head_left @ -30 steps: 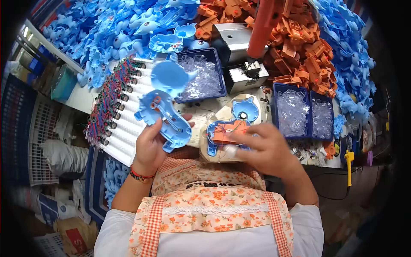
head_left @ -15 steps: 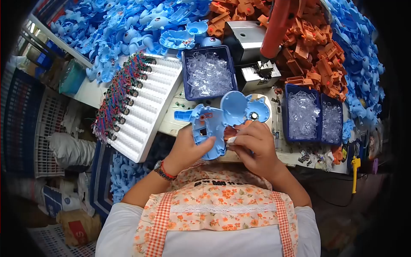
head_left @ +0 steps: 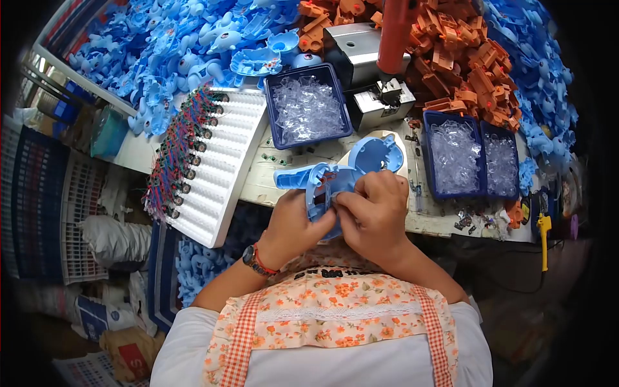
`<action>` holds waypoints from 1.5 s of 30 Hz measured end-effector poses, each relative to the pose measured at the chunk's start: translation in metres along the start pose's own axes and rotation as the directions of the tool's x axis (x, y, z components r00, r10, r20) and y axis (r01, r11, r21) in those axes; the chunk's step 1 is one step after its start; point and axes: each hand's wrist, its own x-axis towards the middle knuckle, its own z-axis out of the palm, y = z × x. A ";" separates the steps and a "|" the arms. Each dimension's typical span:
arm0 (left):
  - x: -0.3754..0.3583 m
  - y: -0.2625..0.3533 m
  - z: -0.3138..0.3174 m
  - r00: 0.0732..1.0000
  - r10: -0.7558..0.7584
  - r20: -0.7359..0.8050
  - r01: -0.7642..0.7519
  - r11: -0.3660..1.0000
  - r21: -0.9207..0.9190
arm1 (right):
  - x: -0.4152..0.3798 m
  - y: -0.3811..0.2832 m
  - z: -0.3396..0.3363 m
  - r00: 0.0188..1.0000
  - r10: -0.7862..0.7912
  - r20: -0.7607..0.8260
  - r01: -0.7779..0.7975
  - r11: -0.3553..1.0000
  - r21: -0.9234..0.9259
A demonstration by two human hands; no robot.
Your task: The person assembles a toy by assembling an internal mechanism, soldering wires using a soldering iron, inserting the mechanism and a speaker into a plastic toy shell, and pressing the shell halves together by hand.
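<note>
A blue plastic toy shell [head_left: 317, 177], hollow side showing, is held over the near edge of the bench. My left hand [head_left: 293, 222] grips its lower left side with the thumb across the front. Red wires show inside the shell. My right hand [head_left: 375, 209] is closed, its fingertips pinched at the shell's right inner edge; what they pinch is hidden. A round blue half [head_left: 374, 155] sticks out beyond my right hand, at the shell's upper right.
A white ridged foam tray [head_left: 222, 151] carries wired round parts [head_left: 184, 155] at left. Blue bins of clear plastic pieces [head_left: 306, 109] stand behind and right. A metal fixture [head_left: 380, 103] sits under a red post [head_left: 391, 39]. Blue shells [head_left: 161, 51] and orange housings [head_left: 451, 51] are heaped behind.
The shell has turned and tilted between my hands. My right hand has moved in from the round half's side to the body's inner edge. The view has shifted slightly.
</note>
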 end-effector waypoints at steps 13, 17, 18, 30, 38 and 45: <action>0.020 0.004 -0.010 0.983 0.168 -0.076 -0.154 0.974 0.165 | 0.013 0.007 -0.018 0.999 -0.032 0.034 0.032 0.999 0.011; 0.032 0.020 -0.026 0.987 0.152 -0.042 -0.128 0.929 0.347 | 0.036 0.017 -0.062 0.998 0.004 -0.057 0.007 0.984 0.176; 0.035 0.021 -0.025 0.980 0.197 -0.023 -0.171 0.901 0.398 | 0.048 0.021 -0.063 0.998 -0.067 -0.016 0.069 0.980 0.188; 0.028 0.031 -0.022 0.561 0.818 0.125 -0.686 0.374 0.624 | 0.071 0.031 -0.067 0.934 -0.283 0.217 0.284 0.958 0.025; 0.005 0.007 0.010 0.913 0.316 0.257 -0.407 0.744 0.529 | 0.029 0.058 -0.062 0.917 -0.375 0.138 0.383 0.923 -0.037; -0.004 -0.012 -0.001 0.916 0.256 0.310 -0.385 0.782 0.491 | -0.012 0.082 -0.047 0.897 -0.441 0.013 0.441 0.896 -0.057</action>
